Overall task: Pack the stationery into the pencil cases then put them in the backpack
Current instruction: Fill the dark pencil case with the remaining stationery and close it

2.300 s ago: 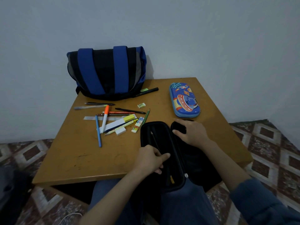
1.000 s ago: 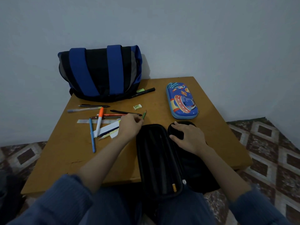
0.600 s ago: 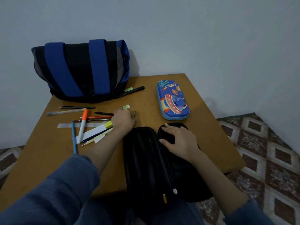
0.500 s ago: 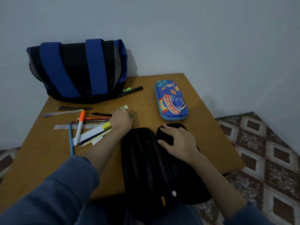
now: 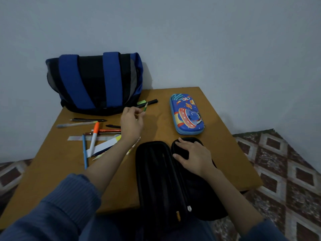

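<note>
A black pencil case (image 5: 156, 173) lies open at the table's near edge. My right hand (image 5: 192, 155) rests flat on its right half. My left hand (image 5: 132, 122) is lifted above the table and pinches a green pencil (image 5: 145, 107), tip pointing up. Several pens, a ruler, an orange marker (image 5: 94, 134) and a blue pen (image 5: 84, 152) lie scattered at the left. A blue cartoon pencil case (image 5: 186, 113) lies shut at the right. The blue-and-black backpack (image 5: 94, 82) stands at the back left against the wall.
A black marker (image 5: 151, 102) and a green note lie by the backpack's front. The wooden table (image 5: 57, 171) ends close at right, over a patterned tiled floor (image 5: 286, 171). The open case overhangs the near edge onto my lap.
My left hand has left the pile by the black case and risen toward the backpack, now pinching the green pencil. My right hand stays on the case's right half.
</note>
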`<act>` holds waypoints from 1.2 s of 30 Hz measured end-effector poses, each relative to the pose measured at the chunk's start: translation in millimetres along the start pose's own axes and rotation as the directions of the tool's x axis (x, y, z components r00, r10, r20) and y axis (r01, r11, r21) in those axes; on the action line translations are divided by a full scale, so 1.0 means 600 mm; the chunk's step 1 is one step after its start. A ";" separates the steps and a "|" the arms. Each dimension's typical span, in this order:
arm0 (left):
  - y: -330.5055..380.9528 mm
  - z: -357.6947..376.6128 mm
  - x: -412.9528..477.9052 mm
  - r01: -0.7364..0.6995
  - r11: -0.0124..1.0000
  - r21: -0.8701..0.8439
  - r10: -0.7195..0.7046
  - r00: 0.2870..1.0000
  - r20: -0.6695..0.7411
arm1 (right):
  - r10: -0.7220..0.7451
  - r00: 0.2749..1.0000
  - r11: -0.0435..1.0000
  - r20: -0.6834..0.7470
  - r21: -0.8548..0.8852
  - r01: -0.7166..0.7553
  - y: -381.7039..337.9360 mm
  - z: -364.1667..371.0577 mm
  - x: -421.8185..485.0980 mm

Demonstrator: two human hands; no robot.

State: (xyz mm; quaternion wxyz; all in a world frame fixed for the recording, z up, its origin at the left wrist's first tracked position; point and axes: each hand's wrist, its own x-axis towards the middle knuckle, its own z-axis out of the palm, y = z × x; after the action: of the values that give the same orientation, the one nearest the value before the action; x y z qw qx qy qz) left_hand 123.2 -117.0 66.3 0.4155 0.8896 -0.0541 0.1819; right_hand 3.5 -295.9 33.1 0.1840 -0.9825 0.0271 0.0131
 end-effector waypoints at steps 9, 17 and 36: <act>0.020 -0.086 -0.064 0.118 0.933 -0.341 -0.120 0.993 0.014 | -0.004 1.000 0.999 -0.021 -0.043 0.003 -0.007 0.001 -0.005; -0.004 -0.117 -0.128 0.293 0.848 -0.442 -0.200 0.949 0.244 | -0.007 0.999 0.999 -0.032 -0.049 0.006 -0.008 0.003 -0.006; 0.020 -0.072 -0.204 0.474 0.880 -0.026 -0.369 0.717 0.591 | -0.014 0.998 0.999 -0.066 -0.041 0.011 -0.006 0.009 -0.005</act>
State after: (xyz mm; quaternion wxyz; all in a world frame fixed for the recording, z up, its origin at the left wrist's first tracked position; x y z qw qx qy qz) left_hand -5.4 -98.6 55.4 0.4872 0.8505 0.0132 -0.1976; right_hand 0.9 -290.6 29.5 0.1633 -0.9860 0.0267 -0.0200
